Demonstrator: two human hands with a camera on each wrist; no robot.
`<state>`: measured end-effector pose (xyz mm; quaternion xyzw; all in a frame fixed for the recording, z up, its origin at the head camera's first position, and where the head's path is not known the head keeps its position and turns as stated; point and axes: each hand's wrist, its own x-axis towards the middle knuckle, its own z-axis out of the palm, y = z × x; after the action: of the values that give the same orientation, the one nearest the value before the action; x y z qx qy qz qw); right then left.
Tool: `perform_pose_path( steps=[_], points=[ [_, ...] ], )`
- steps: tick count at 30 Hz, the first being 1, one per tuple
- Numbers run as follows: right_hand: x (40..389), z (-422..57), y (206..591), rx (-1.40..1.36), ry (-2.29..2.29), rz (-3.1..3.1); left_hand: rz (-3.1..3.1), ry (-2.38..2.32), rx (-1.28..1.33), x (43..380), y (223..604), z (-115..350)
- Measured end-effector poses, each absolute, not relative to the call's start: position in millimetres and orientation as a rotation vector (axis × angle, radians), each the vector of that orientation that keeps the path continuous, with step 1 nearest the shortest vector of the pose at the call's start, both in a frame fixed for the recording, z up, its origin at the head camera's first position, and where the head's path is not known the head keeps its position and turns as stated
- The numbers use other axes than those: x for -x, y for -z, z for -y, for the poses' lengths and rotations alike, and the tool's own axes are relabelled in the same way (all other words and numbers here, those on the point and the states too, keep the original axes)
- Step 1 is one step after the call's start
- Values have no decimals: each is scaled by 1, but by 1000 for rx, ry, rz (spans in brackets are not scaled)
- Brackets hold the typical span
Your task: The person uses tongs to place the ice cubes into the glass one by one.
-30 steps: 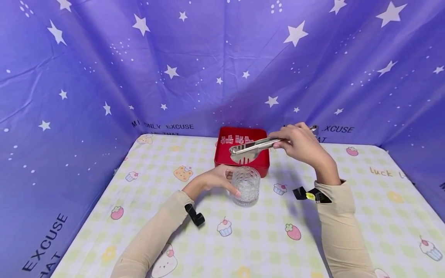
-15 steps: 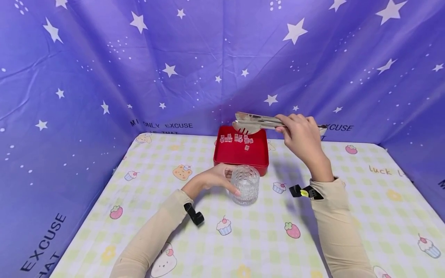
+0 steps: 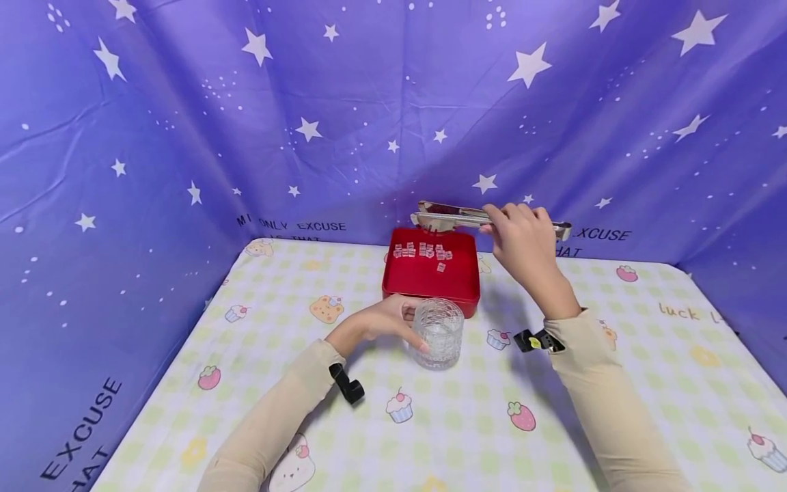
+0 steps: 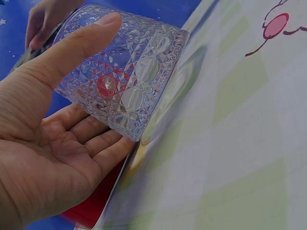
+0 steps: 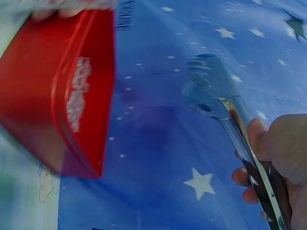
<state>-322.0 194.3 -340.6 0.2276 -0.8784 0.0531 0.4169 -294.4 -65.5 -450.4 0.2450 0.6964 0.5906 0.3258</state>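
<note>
My left hand [image 3: 389, 318] holds a clear, patterned glass tumbler [image 3: 439, 335] that stands upright on the table. In the left wrist view the thumb lies along one side of the tumbler [image 4: 144, 72], with the fingers on the other. My right hand [image 3: 525, 242] grips metal tongs [image 3: 458, 217], raised above the back edge of a red tin [image 3: 424, 281]. The right wrist view shows the tongs [image 5: 235, 124] with their heads slightly apart and nothing between them. Several small clear cubes [image 3: 425, 250] lie toward the back of the tin, and a single cube [image 3: 440, 267] lies in front of them.
The tin stands at the back middle of the table, just behind the tumbler. A checked tablecloth [image 3: 295, 362] with printed cakes and strawberries covers the table. Purple starry curtains [image 3: 344, 157] hang close behind it and along both sides.
The tongs have lifted from over the tin's front, near the tumbler, up and back past its rear edge. The left hand and tumbler have stayed in place.
</note>
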Motion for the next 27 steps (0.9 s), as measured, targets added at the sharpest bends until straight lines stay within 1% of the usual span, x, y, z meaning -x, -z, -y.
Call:
perform_pose_path(
  steps=[7,13,19,27],
  points=[
    [353,-179,345,-717,73,2205,-1836,-1554,-692,295,449,66],
    [376,-167,357,-817,173,2244,-1838,-1560,-667,293,448,67],
    [387,-162,365,-805,264,2418,-1824,-1561,-656,294,449,66],
    [393,-160,371,-792,297,2516,-1808,-1562,-667,296,451,66]
  ],
)
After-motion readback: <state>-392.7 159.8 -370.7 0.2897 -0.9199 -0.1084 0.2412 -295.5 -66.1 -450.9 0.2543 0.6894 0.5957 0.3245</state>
